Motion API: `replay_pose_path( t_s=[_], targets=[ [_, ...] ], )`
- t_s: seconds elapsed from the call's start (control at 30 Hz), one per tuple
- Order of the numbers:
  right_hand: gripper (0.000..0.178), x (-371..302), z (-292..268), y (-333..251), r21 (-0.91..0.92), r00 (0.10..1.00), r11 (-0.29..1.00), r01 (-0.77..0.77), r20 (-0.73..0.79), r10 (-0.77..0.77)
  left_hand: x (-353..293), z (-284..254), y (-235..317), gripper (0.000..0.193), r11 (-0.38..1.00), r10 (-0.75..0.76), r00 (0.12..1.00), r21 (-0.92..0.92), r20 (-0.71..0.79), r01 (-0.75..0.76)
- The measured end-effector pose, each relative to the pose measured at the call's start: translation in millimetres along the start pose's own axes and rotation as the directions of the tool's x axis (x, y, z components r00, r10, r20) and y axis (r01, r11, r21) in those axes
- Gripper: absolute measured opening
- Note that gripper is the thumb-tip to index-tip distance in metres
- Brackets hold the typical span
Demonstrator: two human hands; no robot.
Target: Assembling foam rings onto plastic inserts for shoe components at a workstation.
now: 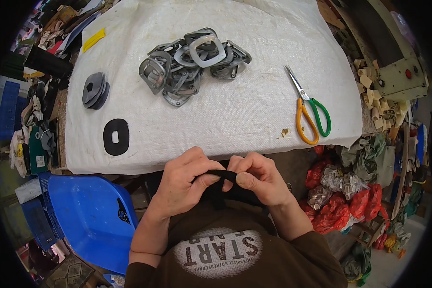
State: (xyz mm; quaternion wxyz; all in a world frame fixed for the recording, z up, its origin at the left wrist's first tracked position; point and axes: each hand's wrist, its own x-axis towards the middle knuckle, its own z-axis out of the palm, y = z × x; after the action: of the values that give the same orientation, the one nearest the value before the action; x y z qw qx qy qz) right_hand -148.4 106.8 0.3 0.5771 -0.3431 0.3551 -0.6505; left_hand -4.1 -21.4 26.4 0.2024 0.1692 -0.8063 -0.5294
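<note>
Just off the near edge of the table, both my hands pinch a narrow black piece that looks like fabric (228,174). My left hand (185,180) grips its left part between thumb and bent fingers. On the other end, the thumb and fingers of my right hand (261,180) are closed. The piece's lower part blends into dark material below, so its full shape is hidden. Nearest on the table, left of my hands, lies a flat black rounded ring (109,139). Beyond it sits a small stack of grey rounded plates (93,98). Grey metal frames (182,79) are heaped farther back.
Scissors (303,98) with one orange and one green handle lie at the right of the white-covered table (235,115). A yellow strip (94,40) is at the far left. A blue basin (81,225) with a black piece (123,211) stands lower left. Red bags (333,211) fill the right.
</note>
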Motion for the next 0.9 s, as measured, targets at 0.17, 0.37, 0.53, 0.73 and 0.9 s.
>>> replay_pose_path(
  t_s=[0.17, 0.37, 0.53, 0.73, 0.9],
  targets=[
    [0.017, -1.2, 9.0, 9.6, 0.095, 0.987, 0.995, 0.025, -0.163, -0.009, 1.4, 2.9, 0.4, 0.013, 0.998, 0.05, 0.998, 0.027, -0.033, -0.049],
    [0.015, -4.9, 4.3, 6.1, 0.32, 0.988, 0.938, -0.134, -0.03, 0.152, 3.0, 2.1, 6.2, 0.016, 0.993, 0.103, 0.994, -0.059, 0.042, -0.1],
    [0.012, -4.7, 10.0, 2.9, 0.045, 0.938, 0.994, -0.102, -0.329, 0.111, 6.3, -2.9, 4.1, 0.013, 1.0, -0.02, 0.999, -0.011, 0.026, 0.02],
    [0.012, 2.3, 5.6, -0.8, -0.82, 0.937, 0.554, 0.145, -0.067, -0.344, 5.5, 0.5, 1.9, 0.016, 0.999, -0.05, 0.998, 0.006, -0.034, 0.05],
    [0.012, -0.5, 15.0, 10.1, -0.48, 0.9, 0.876, -0.049, -0.401, -0.169, 2.5, 15.2, 1.8, 0.03, 0.872, -0.349, 0.936, -0.381, -0.041, 0.308]
  ],
)
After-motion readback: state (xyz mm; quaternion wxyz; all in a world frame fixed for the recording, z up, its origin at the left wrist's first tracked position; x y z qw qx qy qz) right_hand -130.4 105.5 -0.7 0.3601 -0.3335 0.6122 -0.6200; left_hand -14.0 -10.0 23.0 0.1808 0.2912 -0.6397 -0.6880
